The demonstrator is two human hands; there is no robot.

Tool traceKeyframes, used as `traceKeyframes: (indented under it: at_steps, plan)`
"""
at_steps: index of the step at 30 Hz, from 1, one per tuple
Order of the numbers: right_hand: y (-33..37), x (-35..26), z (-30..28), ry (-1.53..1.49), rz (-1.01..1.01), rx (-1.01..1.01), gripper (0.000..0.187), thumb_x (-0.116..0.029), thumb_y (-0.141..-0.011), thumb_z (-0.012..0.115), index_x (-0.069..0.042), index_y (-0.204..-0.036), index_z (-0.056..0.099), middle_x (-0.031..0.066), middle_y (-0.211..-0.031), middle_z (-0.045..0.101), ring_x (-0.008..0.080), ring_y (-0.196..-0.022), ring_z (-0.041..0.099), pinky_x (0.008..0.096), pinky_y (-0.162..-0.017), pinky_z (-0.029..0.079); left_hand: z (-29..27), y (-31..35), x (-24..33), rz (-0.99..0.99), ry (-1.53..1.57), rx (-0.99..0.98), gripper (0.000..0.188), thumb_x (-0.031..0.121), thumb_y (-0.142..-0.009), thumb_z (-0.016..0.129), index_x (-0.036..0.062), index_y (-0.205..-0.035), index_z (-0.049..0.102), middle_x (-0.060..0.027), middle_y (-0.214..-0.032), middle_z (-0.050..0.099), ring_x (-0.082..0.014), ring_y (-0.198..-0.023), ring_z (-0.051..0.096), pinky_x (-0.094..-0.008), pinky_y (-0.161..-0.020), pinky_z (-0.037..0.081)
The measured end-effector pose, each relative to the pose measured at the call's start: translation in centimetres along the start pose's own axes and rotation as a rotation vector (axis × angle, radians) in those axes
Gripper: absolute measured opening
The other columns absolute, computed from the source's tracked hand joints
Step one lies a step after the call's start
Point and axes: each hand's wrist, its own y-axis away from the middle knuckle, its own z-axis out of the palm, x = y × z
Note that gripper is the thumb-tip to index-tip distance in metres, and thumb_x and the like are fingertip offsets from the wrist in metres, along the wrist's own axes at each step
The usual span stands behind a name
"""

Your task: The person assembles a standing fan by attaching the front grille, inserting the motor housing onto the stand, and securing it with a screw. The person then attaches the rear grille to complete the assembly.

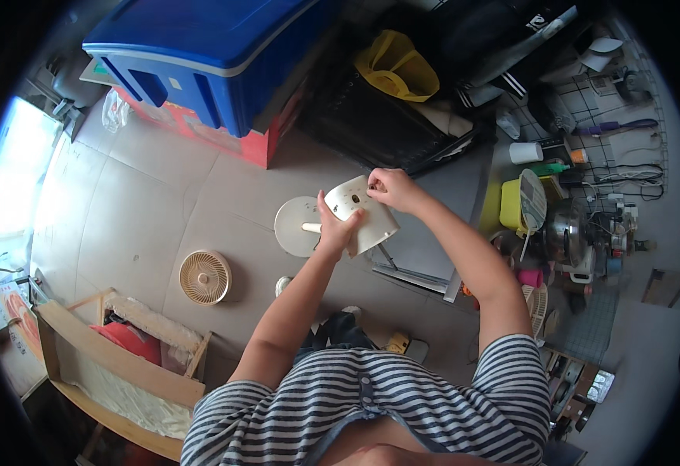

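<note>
My left hand (337, 227) is wrapped round a cream plastic fan housing (376, 231), tilted in front of me. Several small holes and a larger dark opening show on its face. At the housing's upper right edge, my right hand (393, 190) has its fingers pinched together; whatever is between them is too small to make out. A cream round stand base (290, 227) with a short stem sits just left of my left hand, partly hidden by it. On the floor to the left lies a round beige fan grille (205, 277).
A blue lidded box (192, 54) rests on a red carton (266, 144) at the back left. Right of me, a grey cabinet (433, 210) stands beside shelves of kitchenware. A wooden frame (115, 349) is at the near left. A yellow bag (398, 66) lies at the back.
</note>
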Motion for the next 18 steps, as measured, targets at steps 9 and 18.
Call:
traceKeyframes:
  at_steps: [9,18]
  plan:
    - [0.3,-0.2,-0.2,0.167,-0.147,0.021,0.016,-0.004,-0.077,0.066,-0.005,-0.092,0.062,0.0088,-0.095,0.061,0.0268,-0.085,0.061,0.0352,-0.075,0.05,0.2,-0.2,-0.6,0.002,0.045,0.021,0.113,0.027,-0.069,0.078,0.0047,-0.147,-0.002,-0.0217,-0.132,0.035,-0.0298,-0.118,0.045,-0.0405,-0.096,0.044]
    - [0.1,-0.1,-0.1,0.067,-0.09,0.033,0.017,-0.003,-0.075,0.067,-0.003,-0.091,0.064,0.0104,-0.092,0.063,0.0276,-0.082,0.063,0.034,-0.073,0.051,0.7,0.2,0.5,0.085,0.039,0.079,0.117,0.029,-0.061,0.083,-0.0019,-0.144,0.005,-0.0257,-0.12,0.047,-0.0309,-0.106,0.055,-0.0408,-0.088,0.051]
